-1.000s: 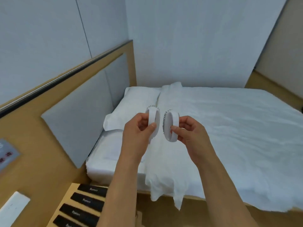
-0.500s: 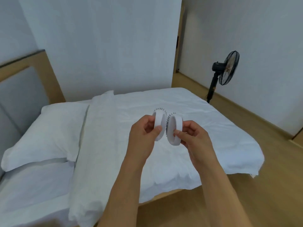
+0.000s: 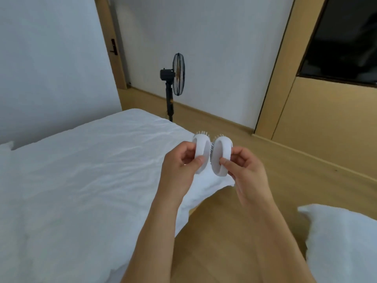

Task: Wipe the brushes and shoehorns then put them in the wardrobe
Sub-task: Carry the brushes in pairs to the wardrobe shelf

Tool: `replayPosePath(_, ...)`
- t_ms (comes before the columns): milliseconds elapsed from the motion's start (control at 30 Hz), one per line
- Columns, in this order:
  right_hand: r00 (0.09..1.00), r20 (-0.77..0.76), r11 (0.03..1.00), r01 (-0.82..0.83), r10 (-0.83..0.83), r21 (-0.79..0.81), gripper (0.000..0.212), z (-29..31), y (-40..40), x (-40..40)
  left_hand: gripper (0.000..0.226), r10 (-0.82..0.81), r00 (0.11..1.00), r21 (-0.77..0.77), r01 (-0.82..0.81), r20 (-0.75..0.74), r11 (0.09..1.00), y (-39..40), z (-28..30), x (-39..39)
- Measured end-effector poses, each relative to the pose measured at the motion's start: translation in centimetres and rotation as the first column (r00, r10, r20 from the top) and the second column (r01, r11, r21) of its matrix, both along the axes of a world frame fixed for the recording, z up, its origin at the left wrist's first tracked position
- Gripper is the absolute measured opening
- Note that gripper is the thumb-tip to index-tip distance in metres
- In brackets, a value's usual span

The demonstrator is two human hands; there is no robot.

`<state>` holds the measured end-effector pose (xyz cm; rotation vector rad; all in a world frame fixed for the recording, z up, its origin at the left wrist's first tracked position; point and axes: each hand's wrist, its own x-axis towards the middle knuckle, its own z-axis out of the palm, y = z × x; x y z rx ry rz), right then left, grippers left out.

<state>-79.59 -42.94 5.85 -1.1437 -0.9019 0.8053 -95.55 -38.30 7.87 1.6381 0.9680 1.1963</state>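
The person holds two round white brushes in the air in front of the body, above the corner of the bed (image 3: 81, 170) and the wooden floor (image 3: 295, 170). The left hand (image 3: 179, 168) pinches the left brush (image 3: 201, 153) at its rim; the thumb lies on the near side and the other fingers are curled behind it, so this grip is narrow and holds the brush. The right hand (image 3: 244, 170) pinches the right brush (image 3: 221, 157) in the same way, with the thumb on the near rim. The two brushes stand on edge, just beside each other. Short bristles show at the top of each one and in the narrow space between them; I cannot tell if the bristles touch. The bed has a white wrinkled cover. Behind the bed, a black standing fan (image 3: 175, 78) is on the floor near the white wall. At the lower right edge there is another white soft thing (image 3: 342, 242), only partly in view. A wooden panel with a dark opening (image 3: 346, 37) is at the upper right.
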Motion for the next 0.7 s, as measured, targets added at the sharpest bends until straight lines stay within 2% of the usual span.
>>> replayPosePath(200, 0.982, 0.021, 0.982, 0.186, -0.186, 0.005, 0.018, -1.5, 3.1, 6.3, 0.013, -0.215, 0.976, -0.036, 0.216, 0.013, 0.976, 5.9, -1.5, 7.6)
replayPosePath(433, 0.944, 0.067, 0.947, 0.320, -0.322, 0.030, 0.019, -0.6, 11.2, 12.0, 0.019, -0.409, 0.910, -0.056, 0.412, 0.069, 0.909, 16.6, -0.7, 14.8)
replayPosePath(700, 0.870, -0.013, 0.869, 0.493, -0.493, 0.039, 0.018, 0.5, 18.2, 17.0, 0.019, -0.563, 0.817, -0.069, 0.574, 0.126, 0.816, 26.2, 0.4, 22.1)
